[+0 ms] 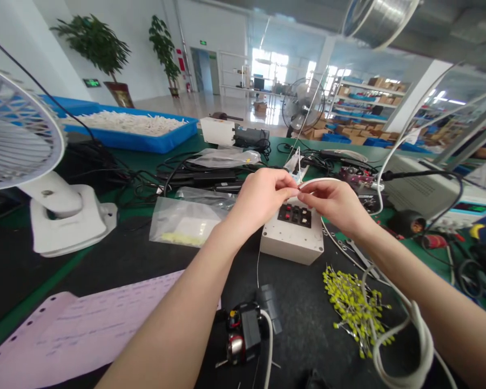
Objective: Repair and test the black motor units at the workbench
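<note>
My left hand (260, 197) and my right hand (337, 204) meet fingertip to fingertip just above a pale grey box (292, 244) with a black panel of red and white sockets or switches (295, 215). Between the thumb and finger of my right hand is a white cable (318, 180) that arches over the knuckles. My left thumb and fingers are pinched at the same spot; the small piece in them is hidden. Nearer to me lies a black device with a small metal motor (237, 344). Right of it is a pile of yellow-headed metal parts (353, 309).
Left are a white clip fan (59, 210), pink paper (85, 329) and a clear bag (178, 221). A blue tray (162, 141) of white pieces stands behind. A coiled white cable (423, 337), wrench (358, 254) and bench instrument (413, 189) are right; a wire spool (378, 21) hangs above.
</note>
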A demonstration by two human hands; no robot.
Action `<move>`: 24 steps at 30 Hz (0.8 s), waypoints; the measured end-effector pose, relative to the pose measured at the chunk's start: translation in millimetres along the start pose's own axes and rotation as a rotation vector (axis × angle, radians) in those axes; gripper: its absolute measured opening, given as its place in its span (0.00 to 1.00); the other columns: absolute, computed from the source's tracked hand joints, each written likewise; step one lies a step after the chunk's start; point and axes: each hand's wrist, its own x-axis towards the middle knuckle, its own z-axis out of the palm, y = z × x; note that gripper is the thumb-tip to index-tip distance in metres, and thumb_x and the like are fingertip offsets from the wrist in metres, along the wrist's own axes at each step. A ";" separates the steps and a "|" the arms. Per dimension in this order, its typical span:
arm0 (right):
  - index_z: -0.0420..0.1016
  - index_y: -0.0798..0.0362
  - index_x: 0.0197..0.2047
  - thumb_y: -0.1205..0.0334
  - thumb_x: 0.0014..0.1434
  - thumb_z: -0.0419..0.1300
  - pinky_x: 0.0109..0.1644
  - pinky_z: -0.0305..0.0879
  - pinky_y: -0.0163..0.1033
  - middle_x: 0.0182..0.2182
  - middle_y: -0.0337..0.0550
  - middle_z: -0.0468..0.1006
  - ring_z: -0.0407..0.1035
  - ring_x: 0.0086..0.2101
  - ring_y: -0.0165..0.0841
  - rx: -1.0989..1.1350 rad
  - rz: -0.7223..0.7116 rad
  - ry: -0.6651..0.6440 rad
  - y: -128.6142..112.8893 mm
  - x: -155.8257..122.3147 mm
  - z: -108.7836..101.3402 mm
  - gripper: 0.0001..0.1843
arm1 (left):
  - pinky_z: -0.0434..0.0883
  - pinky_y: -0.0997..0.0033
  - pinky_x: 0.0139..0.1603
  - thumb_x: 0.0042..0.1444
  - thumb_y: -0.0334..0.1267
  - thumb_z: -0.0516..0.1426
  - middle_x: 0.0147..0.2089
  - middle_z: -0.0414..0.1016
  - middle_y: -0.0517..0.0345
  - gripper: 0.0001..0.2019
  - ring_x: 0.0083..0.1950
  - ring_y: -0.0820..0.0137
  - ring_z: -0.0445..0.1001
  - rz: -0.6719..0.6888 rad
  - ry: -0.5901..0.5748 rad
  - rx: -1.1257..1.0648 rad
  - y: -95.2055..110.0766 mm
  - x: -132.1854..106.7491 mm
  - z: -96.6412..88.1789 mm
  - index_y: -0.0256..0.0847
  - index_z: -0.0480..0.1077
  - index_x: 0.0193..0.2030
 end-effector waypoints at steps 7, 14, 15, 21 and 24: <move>0.87 0.52 0.42 0.57 0.65 0.68 0.37 0.65 0.38 0.36 0.40 0.83 0.73 0.33 0.33 -0.145 -0.021 -0.013 5.2 1.7 -2.1 0.08 | 0.71 0.69 0.40 0.60 0.31 0.61 0.36 0.83 0.58 0.04 0.37 0.68 0.78 0.022 -0.009 0.107 -3.4 -1.0 3.1 0.42 0.79 0.39; 0.86 0.52 0.43 0.63 0.66 0.64 0.44 0.69 0.39 0.40 0.40 0.84 0.75 0.36 0.35 -0.262 -0.050 -0.081 -2.4 2.4 -4.6 0.08 | 0.69 0.68 0.40 0.59 0.29 0.61 0.37 0.82 0.57 0.05 0.38 0.67 0.78 0.054 -0.023 0.228 -6.1 0.7 3.1 0.42 0.77 0.38; 0.86 0.52 0.44 0.64 0.66 0.63 0.46 0.69 0.39 0.41 0.40 0.84 0.75 0.38 0.35 -0.280 -0.056 -0.092 -3.7 2.3 -5.4 0.08 | 0.69 0.68 0.40 0.59 0.29 0.61 0.37 0.82 0.58 0.05 0.38 0.67 0.78 0.061 -0.023 0.245 -6.2 0.5 2.7 0.42 0.77 0.38; 0.85 0.53 0.40 0.68 0.64 0.63 0.44 0.67 0.38 0.39 0.40 0.83 0.73 0.37 0.34 -0.353 -0.067 -0.102 -5.6 3.4 -5.5 0.07 | 0.65 0.68 0.38 0.58 0.26 0.60 0.35 0.81 0.59 0.06 0.37 0.67 0.76 0.096 -0.048 0.315 -1.1 -0.8 0.2 0.42 0.76 0.38; 0.84 0.54 0.39 0.66 0.64 0.65 0.39 0.65 0.38 0.36 0.40 0.83 0.72 0.33 0.33 -0.364 -0.062 -0.081 -4.7 4.0 -3.0 0.05 | 0.64 0.67 0.38 0.58 0.26 0.60 0.35 0.80 0.60 0.07 0.36 0.68 0.75 0.107 -0.052 0.336 2.8 -1.3 -1.4 0.42 0.76 0.37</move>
